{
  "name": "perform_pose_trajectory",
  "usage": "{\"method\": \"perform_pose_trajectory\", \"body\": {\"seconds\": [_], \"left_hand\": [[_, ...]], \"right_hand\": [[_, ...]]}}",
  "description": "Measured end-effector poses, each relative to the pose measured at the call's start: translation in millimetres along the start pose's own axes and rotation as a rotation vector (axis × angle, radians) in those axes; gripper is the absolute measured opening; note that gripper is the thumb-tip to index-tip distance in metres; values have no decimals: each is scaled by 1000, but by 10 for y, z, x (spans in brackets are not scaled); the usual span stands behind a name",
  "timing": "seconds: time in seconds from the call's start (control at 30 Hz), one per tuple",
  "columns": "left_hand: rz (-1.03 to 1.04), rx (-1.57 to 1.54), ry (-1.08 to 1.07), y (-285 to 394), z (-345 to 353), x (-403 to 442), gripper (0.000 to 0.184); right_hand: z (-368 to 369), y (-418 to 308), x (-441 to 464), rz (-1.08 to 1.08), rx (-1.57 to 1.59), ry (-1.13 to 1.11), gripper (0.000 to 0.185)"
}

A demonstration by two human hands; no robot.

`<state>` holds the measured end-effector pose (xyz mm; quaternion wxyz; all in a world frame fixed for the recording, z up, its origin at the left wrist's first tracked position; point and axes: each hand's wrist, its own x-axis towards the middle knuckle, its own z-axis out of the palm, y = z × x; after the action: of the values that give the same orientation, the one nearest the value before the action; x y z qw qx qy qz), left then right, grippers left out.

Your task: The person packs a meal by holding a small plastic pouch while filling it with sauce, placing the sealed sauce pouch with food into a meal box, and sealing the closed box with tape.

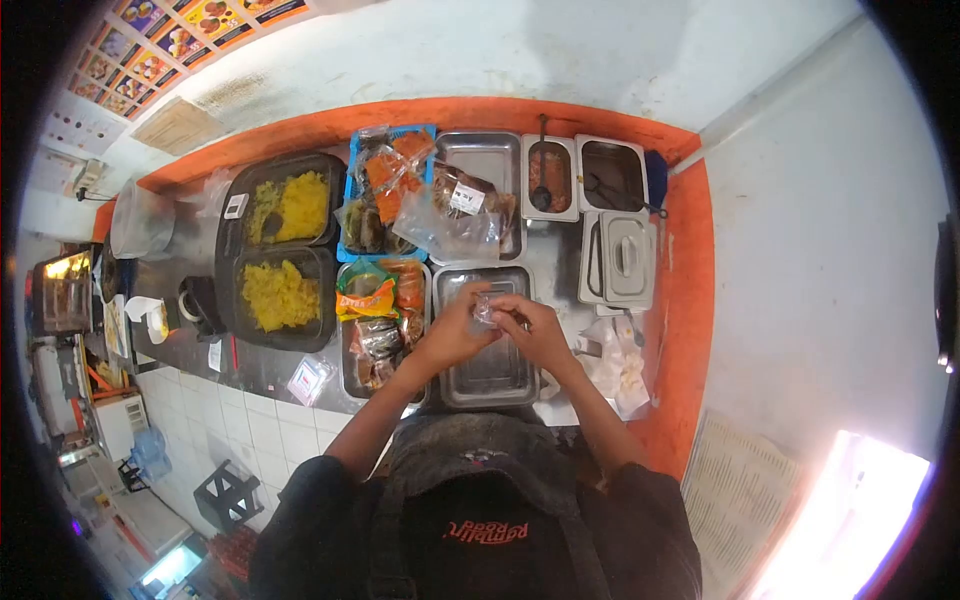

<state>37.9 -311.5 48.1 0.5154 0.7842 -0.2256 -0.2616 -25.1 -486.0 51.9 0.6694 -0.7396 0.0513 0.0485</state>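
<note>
Between my fingers is a small clear plastic packet [485,311]; what is inside cannot be made out. My left hand [455,332] pinches it from the left, and my right hand [537,333] has its fingertips closed on the other side. Both hands are above a rectangular metal tray [490,385]. Left of my left hand, another tray holds a yellow-green packet [366,293] and several wrapped packs [375,345]. Beyond the hands, a metal tray has a clear plastic bag [455,228] with a white label lying over its contents.
Two black trays of yellow rice-like food [282,295] stand at left. A blue tray [346,228] holds orange and dark packs. At back right are metal containers with a ladle [541,190] and tongs [605,188]. Metal lids [625,258] and crumpled white plastic [622,365] lie at right.
</note>
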Motion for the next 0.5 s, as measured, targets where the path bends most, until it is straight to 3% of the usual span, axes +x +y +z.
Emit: {"method": "perform_pose_trajectory", "body": {"seconds": [0.03, 0.1, 0.23, 0.3, 0.43, 0.5], "left_hand": [[4, 0, -3, -49, 25, 31, 68], [-83, -335, 74, -112, 62, 8, 52], [-106, -327, 134, -110, -71, -30, 36], [-30, -75, 99, -58, -160, -63, 25], [183, -173, 147, 281, -199, -42, 26], [205, 13, 187, 520, -214, -57, 30]], "right_hand": [[-22, -10, 13, -87, -84, 59, 18], [1, 49, -7, -30, -13, 92, 17], [-110, 117, -3, -35, 91, 77, 16], [-121, 89, -39, 40, 181, 46, 16], [-97, -24, 3, 164, 268, 111, 16], [-101, -25, 6, 133, 196, 107, 21]]}}
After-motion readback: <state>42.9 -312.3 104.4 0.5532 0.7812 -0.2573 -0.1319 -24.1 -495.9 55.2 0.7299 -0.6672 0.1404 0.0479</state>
